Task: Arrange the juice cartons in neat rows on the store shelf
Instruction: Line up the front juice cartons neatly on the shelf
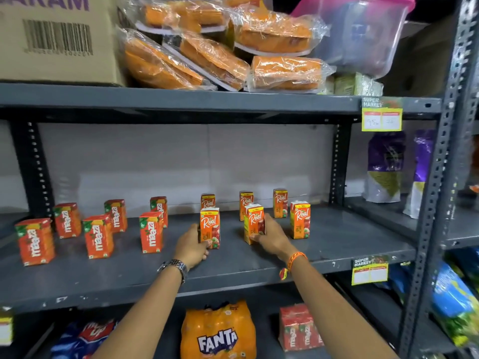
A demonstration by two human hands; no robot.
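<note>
The person is partway through squaring up the front row on the middle shelf (337, 244): the left hand (190, 246) clasps one Real carton (210, 228) and the right hand (270, 238) clasps the next Real carton (254, 222), which stands slightly turned. The next move likely calls for twisting that one face-forward and evening the gaps. Maaza cartons (98, 235) stand left of the hands, loosely spaced; above them a clear tub (363, 35) holds contents too blurred to tell.

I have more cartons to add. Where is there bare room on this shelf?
The shelf is bare right of the last Real carton, and along the front edge. The left hand and right hand crowd the middle; the Maaza cartons fill the left.
</note>
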